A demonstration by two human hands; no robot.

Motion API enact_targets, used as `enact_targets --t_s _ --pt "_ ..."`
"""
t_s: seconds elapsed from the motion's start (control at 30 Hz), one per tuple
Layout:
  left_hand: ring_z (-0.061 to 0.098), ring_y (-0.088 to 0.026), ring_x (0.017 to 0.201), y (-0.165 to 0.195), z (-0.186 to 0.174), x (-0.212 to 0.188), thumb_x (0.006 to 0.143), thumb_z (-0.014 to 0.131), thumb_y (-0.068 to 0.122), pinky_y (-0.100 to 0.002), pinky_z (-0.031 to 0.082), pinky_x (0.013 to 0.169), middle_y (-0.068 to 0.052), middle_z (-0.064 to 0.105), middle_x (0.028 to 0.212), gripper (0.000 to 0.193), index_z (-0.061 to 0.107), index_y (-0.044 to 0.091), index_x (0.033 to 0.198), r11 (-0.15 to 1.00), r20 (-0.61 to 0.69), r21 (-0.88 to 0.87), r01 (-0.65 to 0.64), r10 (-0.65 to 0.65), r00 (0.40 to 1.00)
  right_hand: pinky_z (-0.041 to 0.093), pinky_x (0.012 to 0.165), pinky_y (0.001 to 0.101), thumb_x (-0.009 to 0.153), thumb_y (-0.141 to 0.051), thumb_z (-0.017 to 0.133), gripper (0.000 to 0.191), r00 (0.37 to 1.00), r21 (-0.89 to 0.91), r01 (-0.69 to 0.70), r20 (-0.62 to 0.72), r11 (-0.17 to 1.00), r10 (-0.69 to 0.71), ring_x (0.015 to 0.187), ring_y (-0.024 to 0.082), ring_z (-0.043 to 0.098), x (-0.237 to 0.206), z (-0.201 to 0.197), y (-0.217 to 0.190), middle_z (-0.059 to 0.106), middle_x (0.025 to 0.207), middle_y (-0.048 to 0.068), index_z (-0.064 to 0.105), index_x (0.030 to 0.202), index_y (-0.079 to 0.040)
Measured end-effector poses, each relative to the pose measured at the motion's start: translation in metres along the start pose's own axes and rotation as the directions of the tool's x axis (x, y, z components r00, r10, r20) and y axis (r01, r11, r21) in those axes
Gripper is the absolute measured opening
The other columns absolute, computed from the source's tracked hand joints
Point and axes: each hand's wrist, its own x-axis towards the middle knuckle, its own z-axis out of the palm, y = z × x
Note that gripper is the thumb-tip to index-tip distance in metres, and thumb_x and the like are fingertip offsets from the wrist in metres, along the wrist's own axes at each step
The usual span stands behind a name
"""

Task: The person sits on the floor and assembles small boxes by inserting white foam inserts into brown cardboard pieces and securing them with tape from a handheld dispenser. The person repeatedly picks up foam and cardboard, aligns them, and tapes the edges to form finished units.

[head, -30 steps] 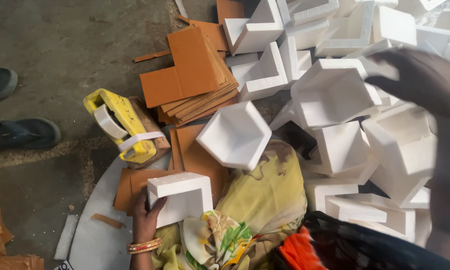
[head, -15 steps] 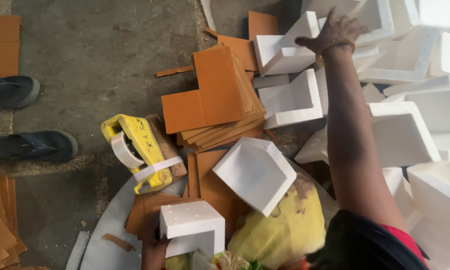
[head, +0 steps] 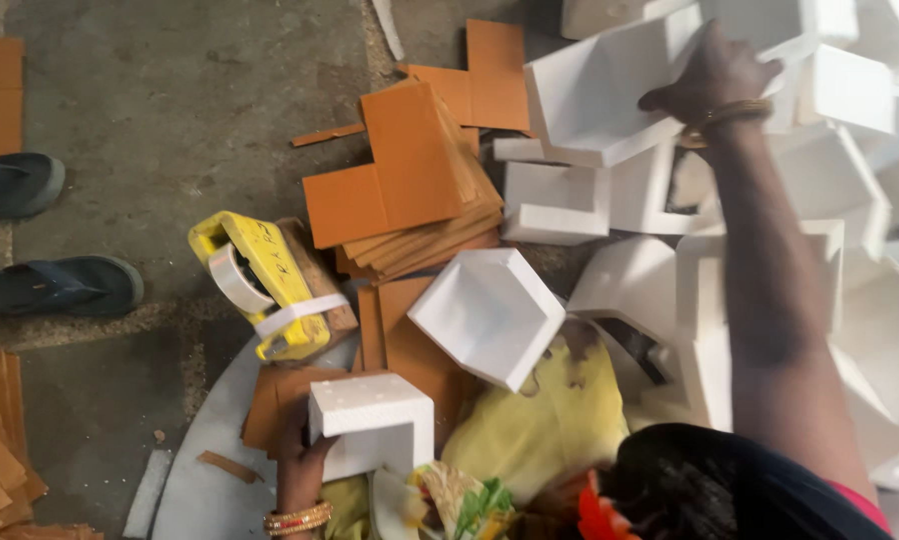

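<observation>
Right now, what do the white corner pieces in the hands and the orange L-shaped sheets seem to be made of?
The white corner piece at the left hand looks like expanded foam: matt, thick-walled, with a faintly pebbled surface. The one gripped by the right hand looks the same. The orange L-shaped sheets seem to be cardboard: thin, flat, dull and stacked.

floor (head: 150,120): grey concrete
far middle: brown card stack (head: 410,190)
left: two sandals (head: 50,285)
middle: yellow tape dispenser (head: 265,285)
right: white foam pieces (head: 570,200)
near left: white sheet (head: 210,460)

Bare concrete floor (head: 170,110) lies open left; foam corner pieces (head: 850,300) crowd right.
</observation>
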Motion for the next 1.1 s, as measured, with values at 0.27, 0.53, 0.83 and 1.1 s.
enact_targets --t_s 0.27,0.53,0.83,1.1 --pt "0.062 -0.014 0.101 0.024 0.006 -0.003 0.088 0.075 0.015 -0.031 0.049 0.09 -0.005 0.07 0.112 0.038 0.065 0.002 0.123 0.969 0.091 -0.068 -0.236 0.242 0.966 0.045 0.099 0.0576 0.066 -0.055 0.093 0.104 0.993 0.149 0.112 -0.056 0.983 -0.105 0.106 0.048 0.063 -0.19 -0.168 0.112 0.067 0.116 0.028 0.053 0.145 0.001" --pt "0.059 -0.012 0.095 0.021 0.006 -0.001 0.092 0.075 0.019 -0.03 0.048 0.086 -0.004 0.067 0.105 0.033 0.065 0.001 0.117 0.946 0.108 -0.068 -0.318 0.324 0.94 0.044 0.106 0.0515 0.071 -0.056 0.088 0.106 0.968 -0.036 0.041 0.248 0.999 -0.031 0.118 0.044 0.061 -0.313 -0.172 0.171 0.065 0.127 0.029 0.052 0.148 0.006" --pt "0.059 -0.011 0.087 0.027 0.011 -0.006 0.09 0.076 0.022 -0.03 0.049 0.079 -0.003 0.068 0.098 0.031 0.065 0.002 0.111 0.946 0.09 -0.088 -0.313 0.321 0.943 0.04 0.116 0.0545 0.096 -0.055 0.076 0.079 0.954 0.006 0.268 -0.139 0.963 -0.265 0.135 0.039 0.055 -0.304 -0.166 0.055 0.061 0.142 0.022 0.055 0.15 -0.002" --pt "0.06 -0.012 0.086 0.018 0.012 -0.002 0.089 0.076 0.023 -0.03 0.049 0.078 -0.003 0.068 0.097 0.032 0.066 0.003 0.111 0.954 0.073 -0.049 -0.296 0.299 0.952 0.056 0.075 0.0477 0.079 -0.06 0.076 0.113 0.83 0.063 0.481 0.29 0.875 -0.477 0.1 0.038 0.065 -0.266 -0.061 -0.135 0.057 0.129 0.021 0.015 0.161 -0.011"
